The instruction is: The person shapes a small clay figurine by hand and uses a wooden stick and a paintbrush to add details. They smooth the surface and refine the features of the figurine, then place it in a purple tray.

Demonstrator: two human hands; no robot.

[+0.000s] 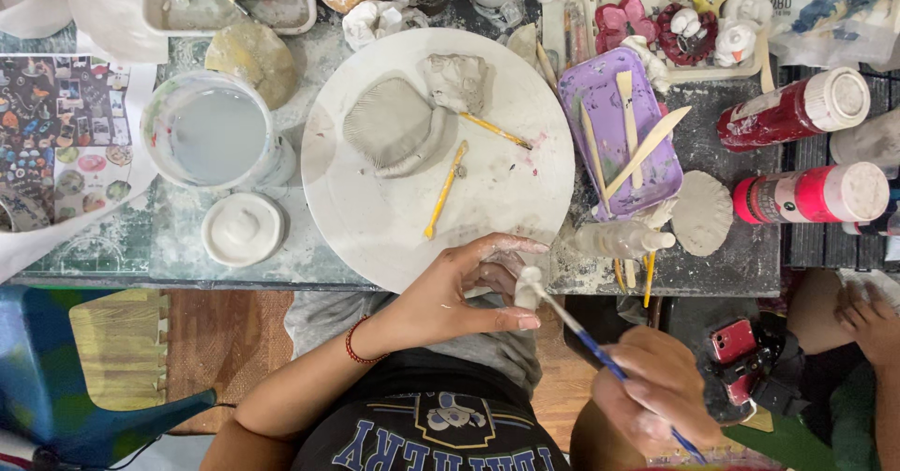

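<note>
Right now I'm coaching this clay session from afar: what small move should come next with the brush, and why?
Probably keep stroking the brush tip over the small clay piece. The left hand pinches that piece off the table edge, and the right hand holds the blue-handled brush with its bristles already on the clay. Nothing else is within the brush's reach.

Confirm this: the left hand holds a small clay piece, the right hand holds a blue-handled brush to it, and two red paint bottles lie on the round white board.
Not quite. In the head view the left hand holds the clay piece and the right hand the brush, but the paint bottles lie right of the board.
</note>
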